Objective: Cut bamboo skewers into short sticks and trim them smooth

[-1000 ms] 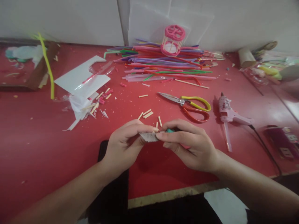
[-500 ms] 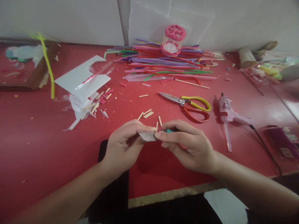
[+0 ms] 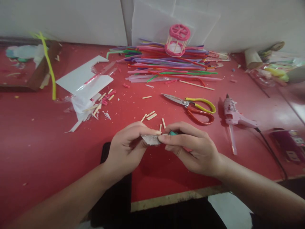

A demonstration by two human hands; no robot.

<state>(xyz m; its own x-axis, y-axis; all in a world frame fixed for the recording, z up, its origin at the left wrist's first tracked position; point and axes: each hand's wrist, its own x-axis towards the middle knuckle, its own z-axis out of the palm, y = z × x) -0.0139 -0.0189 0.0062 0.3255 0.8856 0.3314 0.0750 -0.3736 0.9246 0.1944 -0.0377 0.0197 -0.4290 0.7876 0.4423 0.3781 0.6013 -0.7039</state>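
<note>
In the head view my right hand (image 3: 193, 148) is closed around a utility knife, of which a flat grey blade (image 3: 151, 140) and a bit of teal handle (image 3: 172, 133) show between the fingers. The blade points left, toward my left hand (image 3: 130, 146). My left thumb and fingers are pinched together right at the blade's far edge; whatever small piece they grip is hidden. Just beyond my fingertips lie several short cut wooden sticks (image 3: 152, 116) on the red table (image 3: 157, 178).
Scissors (image 3: 188, 106) lie beyond my right hand, with a pink glue gun (image 3: 232, 114) farther right. Colourful pipe cleaners (image 3: 171, 65) and a small pink cage-like piece (image 3: 177, 39) are at the back. White card (image 3: 83, 79) and scraps sit left. A dark phone-like slab (image 3: 114, 190) lies below my left wrist.
Both hands keep nearly the same grip and position around the blade. The view has shifted very slightly; nothing on the table has visibly moved.
</note>
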